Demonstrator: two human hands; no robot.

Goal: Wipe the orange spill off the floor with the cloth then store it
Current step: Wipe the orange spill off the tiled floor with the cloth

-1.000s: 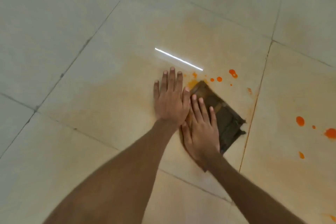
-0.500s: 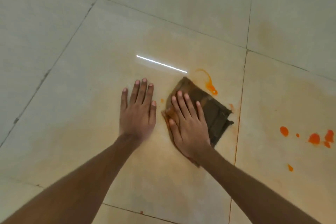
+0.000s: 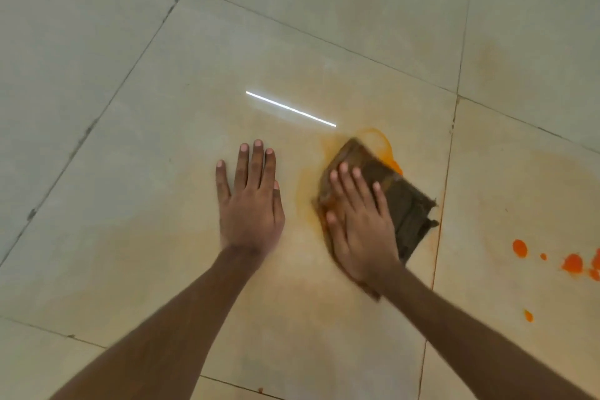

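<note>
- Left hand [image 3: 250, 204] lies flat on the floor [image 3: 130, 172], left of the cloth [image 3: 406, 204] and apart from it.
- Right hand [image 3: 357, 221] lies flat on the cloth's near left part.
- Spill [image 3: 383, 143] borders the cloth's far and left edges.
- Drops [image 3: 571, 263] lie well to the right, past the joint [image 3: 444, 191].

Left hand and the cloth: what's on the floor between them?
In the head view, just shiny floor tile, with an orange smear right beside the cloth.

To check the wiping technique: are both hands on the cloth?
No: only the right hand presses the cloth; the left hand lies flat on the floor.
</note>
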